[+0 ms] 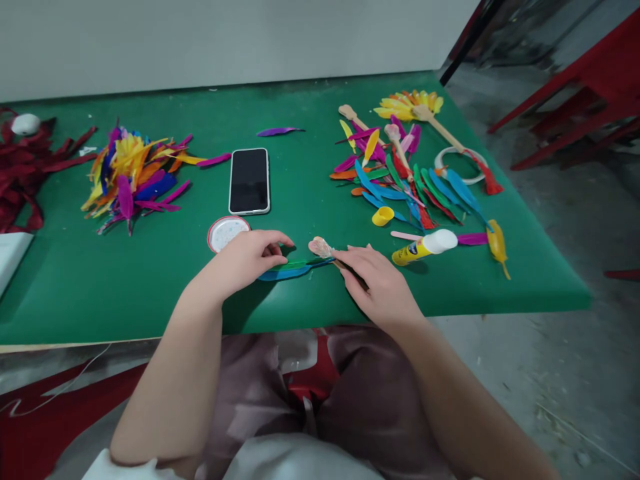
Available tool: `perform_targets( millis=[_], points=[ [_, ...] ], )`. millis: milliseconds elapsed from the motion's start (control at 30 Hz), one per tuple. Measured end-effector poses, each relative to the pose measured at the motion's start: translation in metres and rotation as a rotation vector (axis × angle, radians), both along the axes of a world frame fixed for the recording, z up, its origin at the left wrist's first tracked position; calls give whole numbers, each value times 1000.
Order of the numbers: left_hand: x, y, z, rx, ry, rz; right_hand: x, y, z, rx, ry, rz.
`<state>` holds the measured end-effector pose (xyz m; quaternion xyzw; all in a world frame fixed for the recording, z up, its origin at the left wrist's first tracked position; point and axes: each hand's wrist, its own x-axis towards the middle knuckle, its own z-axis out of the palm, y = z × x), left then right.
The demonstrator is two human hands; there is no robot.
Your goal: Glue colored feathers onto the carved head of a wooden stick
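My right hand (383, 283) is closed around a short wooden stick (339, 265) near its rounded, glue-smeared head (320, 247). Its fingertips also touch the thin quill ends of the feathers. To the left, a green feather (296, 264) lies over a blue feather (285, 273), both pointing at the stick. Over their left end rests my left hand (253, 260), thumb and forefinger apart and the thumb against the feathers. A glue stick (425, 247) stands tilted right of my right hand, with its yellow cap (383, 216) lying behind it.
A phone (249, 181) and a round white lid (227, 232) lie beyond my left hand. Farther left are a feather pile (133, 177) and dark red strips (23, 170). Loose feathers (385, 190), a yellow feather fan (410, 107) and a tape ring (463, 165) lie right.
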<state>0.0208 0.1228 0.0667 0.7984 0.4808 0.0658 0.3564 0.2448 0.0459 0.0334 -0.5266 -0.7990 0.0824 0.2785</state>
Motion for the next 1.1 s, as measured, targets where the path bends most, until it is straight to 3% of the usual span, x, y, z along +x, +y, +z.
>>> perform_targets(
  millis=[1100],
  points=[
    [3,-1,-2,7,-33,-33,2,0,-2,42,-141,28]
  ],
)
